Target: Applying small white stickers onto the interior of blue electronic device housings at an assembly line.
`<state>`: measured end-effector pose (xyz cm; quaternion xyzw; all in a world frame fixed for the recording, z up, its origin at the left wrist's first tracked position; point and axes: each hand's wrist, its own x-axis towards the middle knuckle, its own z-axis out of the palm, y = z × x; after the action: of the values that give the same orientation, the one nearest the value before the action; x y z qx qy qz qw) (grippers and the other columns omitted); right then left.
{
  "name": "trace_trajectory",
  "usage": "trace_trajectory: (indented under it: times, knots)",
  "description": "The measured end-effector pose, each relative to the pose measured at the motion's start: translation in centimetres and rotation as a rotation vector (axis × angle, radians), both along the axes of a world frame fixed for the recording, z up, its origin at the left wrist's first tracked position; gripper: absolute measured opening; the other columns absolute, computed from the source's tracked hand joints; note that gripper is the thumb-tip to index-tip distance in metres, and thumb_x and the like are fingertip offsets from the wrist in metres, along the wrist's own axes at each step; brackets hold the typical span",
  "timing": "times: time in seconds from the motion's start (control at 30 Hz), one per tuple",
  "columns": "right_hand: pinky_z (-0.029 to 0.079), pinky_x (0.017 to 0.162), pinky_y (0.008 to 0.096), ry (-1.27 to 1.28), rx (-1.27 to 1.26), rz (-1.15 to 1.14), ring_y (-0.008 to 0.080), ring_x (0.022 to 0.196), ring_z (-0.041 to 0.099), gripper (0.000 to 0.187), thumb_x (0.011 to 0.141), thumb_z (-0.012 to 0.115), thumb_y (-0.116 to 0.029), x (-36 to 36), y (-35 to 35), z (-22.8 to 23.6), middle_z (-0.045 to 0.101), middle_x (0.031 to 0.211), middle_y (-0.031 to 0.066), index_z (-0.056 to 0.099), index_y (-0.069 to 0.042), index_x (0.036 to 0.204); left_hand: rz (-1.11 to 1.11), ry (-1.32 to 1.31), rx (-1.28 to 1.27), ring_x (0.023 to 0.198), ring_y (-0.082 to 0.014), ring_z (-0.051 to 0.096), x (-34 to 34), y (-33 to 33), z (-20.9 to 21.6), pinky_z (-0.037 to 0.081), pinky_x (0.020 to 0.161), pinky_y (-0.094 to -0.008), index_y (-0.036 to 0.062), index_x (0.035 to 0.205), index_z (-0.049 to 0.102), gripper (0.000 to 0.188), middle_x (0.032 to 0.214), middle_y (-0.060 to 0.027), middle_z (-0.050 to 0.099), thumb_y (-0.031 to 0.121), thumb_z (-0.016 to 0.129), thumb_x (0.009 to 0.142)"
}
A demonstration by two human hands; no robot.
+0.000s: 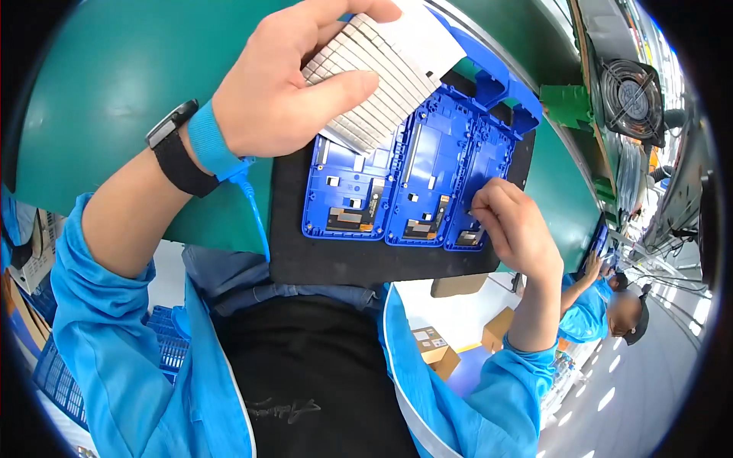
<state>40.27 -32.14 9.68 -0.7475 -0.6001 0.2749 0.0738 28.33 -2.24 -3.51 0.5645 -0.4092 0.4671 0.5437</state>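
My left hand (pixel 275 95) grips a sheet of pale grey rectangular pads (pixel 393 80) set in rows on a white backing, its thumb lying across the rows. The sheet hangs over the upper part of three blue plastic housings that lie side by side: the left housing (pixel 314 200), the middle housing (pixel 434 149) and the right housing (pixel 487 156). Small white and black pieces and a flat panel with an orange tab show inside. Over the right housing, my right hand (pixel 521 227) is closed in a pinch; anything between its fingertips is hidden.
A black mat (pixel 305 263) lies under the housings on a green bench (pixel 107 91). More blue plastic frames (pixel 489 72) stand at the far side. A blue cord (pixel 256 217) runs from my left wrist strap. Right, a fan (pixel 630 99) and another person (pixel 592 317) are visible.
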Motion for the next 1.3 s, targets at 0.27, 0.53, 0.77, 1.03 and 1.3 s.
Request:
trace_trajectory:
  times: [0.27,0.53,0.77,1.03,1.3]
  knots:
    - [0.048,0.071,0.0411,-0.045,0.006,0.102,0.0343,0.08,0.058,0.01,0.084,0.064,0.005,0.1,0.2,-0.1,0.059,0.086,0.0133,0.058,-0.001,0.09,-0.257,-0.112,-0.015,0.108,-0.0165,0.063,1.4,0.1,0.0,0.049,0.094,-0.0283,-0.0068,0.139,0.039,0.051,0.12,-0.0169,0.064,-0.003,0.059,0.092]
    - [0.048,0.07,0.0417,-0.056,0.007,0.071,0.0342,0.079,0.058,0.012,0.084,0.066,0.005,0.3,-0.7,-0.5,0.058,0.085,0.013,0.058,-0.002,0.09,-0.183,0.497,-0.243,0.109,-0.0174,0.063,-3.5,-3.2,4.9,0.049,0.096,-0.0285,-0.0069,0.139,0.038,0.052,0.121,-0.0183,0.064,0.0,0.06,0.092]
    - [0.047,0.069,0.0422,-0.082,0.024,0.093,0.0343,0.079,0.058,0.013,0.083,0.066,0.005,-0.1,-0.2,-0.4,0.058,0.085,0.0129,0.058,-0.002,0.09,-0.066,0.797,-0.337,0.109,-0.0177,0.064,-5.0,-3.5,5.4,0.049,0.095,-0.0288,-0.0073,0.139,0.038,0.052,0.121,-0.0189,0.064,0.001,0.06,0.093]
    - [0.048,0.071,0.0424,-0.151,0.052,0.103,0.0348,0.079,0.058,0.015,0.081,0.067,0.005,-0.5,-0.5,-0.7,0.059,0.086,0.0127,0.058,-0.002,0.091,-0.207,0.32,-0.207,0.108,-0.0179,0.064,-1.5,-2.5,2.4,0.05,0.095,-0.0292,-0.0078,0.139,0.038,0.052,0.121,-0.0193,0.065,0.002,0.06,0.093]
    - [0.049,0.064,0.037,-0.08,0.1,-0.01,0.0293,0.074,0.061,0.011,0.083,0.069,0.006,-0.3,-1.2,-0.9,0.061,0.086,0.0116,0.062,0.0,0.089,-0.315,-0.105,-0.086,0.107,-0.0181,0.064,2.1,-0.7,-0.5,0.051,0.094,-0.0295,-0.0082,0.139,0.037,0.052,0.121,-0.0197,0.065,0.004,0.06,0.094]
